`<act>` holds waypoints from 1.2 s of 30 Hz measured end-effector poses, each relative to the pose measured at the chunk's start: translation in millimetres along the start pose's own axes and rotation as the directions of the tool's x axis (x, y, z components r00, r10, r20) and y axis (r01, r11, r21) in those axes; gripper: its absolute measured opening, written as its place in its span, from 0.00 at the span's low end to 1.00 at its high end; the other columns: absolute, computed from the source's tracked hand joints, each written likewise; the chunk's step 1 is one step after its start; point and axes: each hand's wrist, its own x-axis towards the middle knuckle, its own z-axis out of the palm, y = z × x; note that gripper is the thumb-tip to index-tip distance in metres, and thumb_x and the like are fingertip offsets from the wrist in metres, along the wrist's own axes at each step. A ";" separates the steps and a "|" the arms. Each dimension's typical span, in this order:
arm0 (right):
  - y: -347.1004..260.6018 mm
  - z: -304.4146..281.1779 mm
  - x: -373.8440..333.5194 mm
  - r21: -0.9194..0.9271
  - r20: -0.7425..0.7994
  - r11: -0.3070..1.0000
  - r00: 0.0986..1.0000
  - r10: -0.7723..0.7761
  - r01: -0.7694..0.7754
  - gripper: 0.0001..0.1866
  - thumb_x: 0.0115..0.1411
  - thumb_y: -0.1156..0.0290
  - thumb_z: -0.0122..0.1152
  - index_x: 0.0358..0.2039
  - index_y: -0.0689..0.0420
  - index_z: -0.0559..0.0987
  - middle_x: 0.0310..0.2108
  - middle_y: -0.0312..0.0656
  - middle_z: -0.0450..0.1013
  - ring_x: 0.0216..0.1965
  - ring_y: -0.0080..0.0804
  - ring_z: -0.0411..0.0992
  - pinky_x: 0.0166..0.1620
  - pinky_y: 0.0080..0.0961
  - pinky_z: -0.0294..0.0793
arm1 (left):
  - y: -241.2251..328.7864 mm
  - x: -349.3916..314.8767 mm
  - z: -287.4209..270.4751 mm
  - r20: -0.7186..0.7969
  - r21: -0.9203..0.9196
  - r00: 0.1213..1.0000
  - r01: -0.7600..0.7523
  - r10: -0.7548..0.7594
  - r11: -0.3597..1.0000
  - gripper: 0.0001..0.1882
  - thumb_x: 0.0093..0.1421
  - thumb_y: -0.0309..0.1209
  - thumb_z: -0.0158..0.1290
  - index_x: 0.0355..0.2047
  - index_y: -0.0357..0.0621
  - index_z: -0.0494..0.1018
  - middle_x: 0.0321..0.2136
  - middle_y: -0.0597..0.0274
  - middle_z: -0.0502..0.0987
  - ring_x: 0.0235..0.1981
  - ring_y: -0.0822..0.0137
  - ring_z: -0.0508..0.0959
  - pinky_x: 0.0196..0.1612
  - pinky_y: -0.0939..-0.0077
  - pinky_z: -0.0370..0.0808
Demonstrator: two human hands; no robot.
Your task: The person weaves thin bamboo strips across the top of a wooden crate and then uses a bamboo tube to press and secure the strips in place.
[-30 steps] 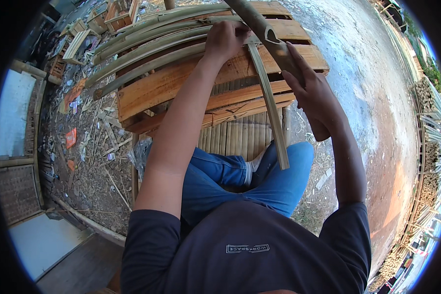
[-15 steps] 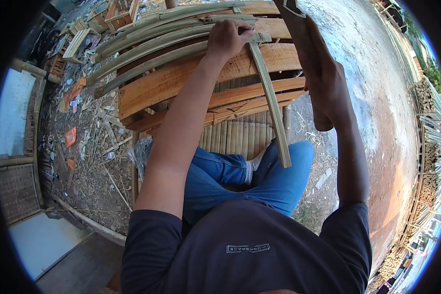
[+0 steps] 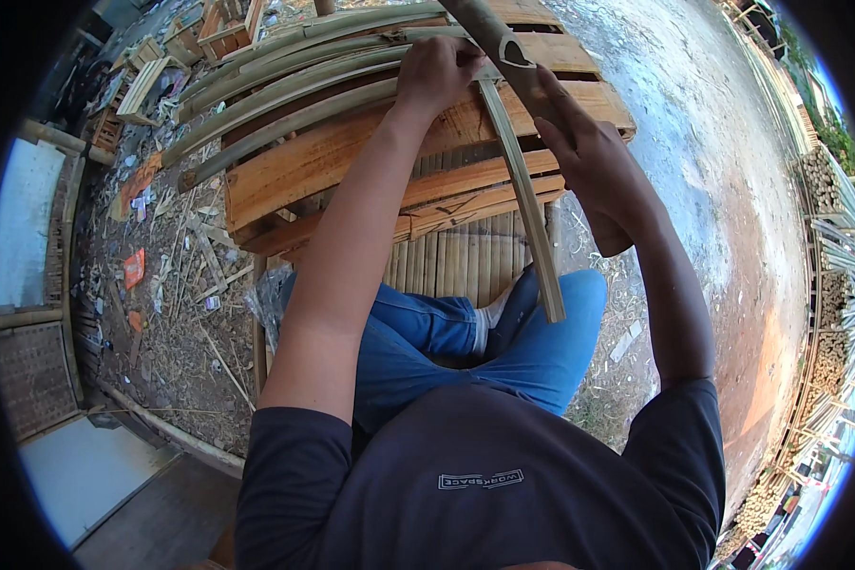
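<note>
My left hand [image 3: 434,76] is closed in a pinch over the far end of a narrow bamboo strip [image 3: 519,180]. What its fingertips hold is too small to make out. Toward me, the strip slants down across the orange-brown planks [image 3: 323,173] to my right knee. My right hand [image 3: 594,163] grips a thick dark bamboo piece [image 3: 485,27] with a notch cut in it, its index finger laid along the side. That piece slants over the strip's far end, close to my left fingertips; whether it touches is unclear. Several split bamboo slats [image 3: 294,119] lie across the planks to the left.
My crossed legs in jeans [image 3: 418,328] rest on a bamboo-slat seat [image 3: 451,258]. Scraps and litter cover the ground at left, with wooden crates [image 3: 223,33] farther back. Bundled poles [image 3: 822,275] line the far right. A pale panel [image 3: 90,465] stands at lower left.
My right hand has swung the bamboo piece left and down, toward my left fingertips. My left hand has barely shifted, and the narrow strip lies nearly as before.
</note>
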 end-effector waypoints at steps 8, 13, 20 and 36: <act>-16.5 -19.5 12.2 0.301 -0.177 0.954 0.983 0.050 0.006 0.38 0.66 0.57 0.67 0.71 0.55 0.64 0.27 0.41 0.76 0.22 0.24 0.74 0.30 0.28 0.79 | 0.9 -2.3 -3.9 -0.018 0.011 1.000 0.026 -0.026 1.000 0.10 0.60 0.40 0.65 0.36 0.50 0.87 0.30 0.56 0.86 0.32 0.57 0.86 0.41 0.64 0.82; 12.7 -11.6 53.1 0.485 -0.007 0.873 0.999 0.054 -0.043 0.32 0.57 0.63 0.74 0.57 0.64 0.72 0.31 0.40 0.77 0.29 0.24 0.77 0.32 0.25 0.80 | 0.2 -1.4 -0.5 -0.005 -0.003 1.000 0.021 -0.021 1.000 0.10 0.60 0.40 0.64 0.36 0.51 0.87 0.30 0.58 0.86 0.32 0.59 0.86 0.41 0.65 0.82; 27.3 15.2 125.3 0.427 0.027 0.903 0.998 0.048 -0.055 0.29 0.56 0.52 0.74 0.46 0.64 0.77 0.32 0.42 0.78 0.33 0.25 0.79 0.37 0.26 0.80 | 2.9 1.0 -2.8 0.046 0.032 0.997 0.055 -0.057 0.998 0.12 0.60 0.42 0.65 0.37 0.49 0.87 0.31 0.59 0.87 0.34 0.64 0.88 0.40 0.70 0.82; 31.0 29.6 155.2 0.146 0.072 0.964 0.974 0.215 -0.223 0.36 0.48 0.36 0.75 0.32 0.63 0.82 0.26 0.40 0.77 0.28 0.28 0.78 0.33 0.29 0.77 | 3.9 -0.3 -4.1 -0.022 -0.031 0.999 0.023 -0.024 0.999 0.09 0.60 0.39 0.63 0.37 0.52 0.87 0.30 0.54 0.85 0.34 0.51 0.85 0.39 0.59 0.81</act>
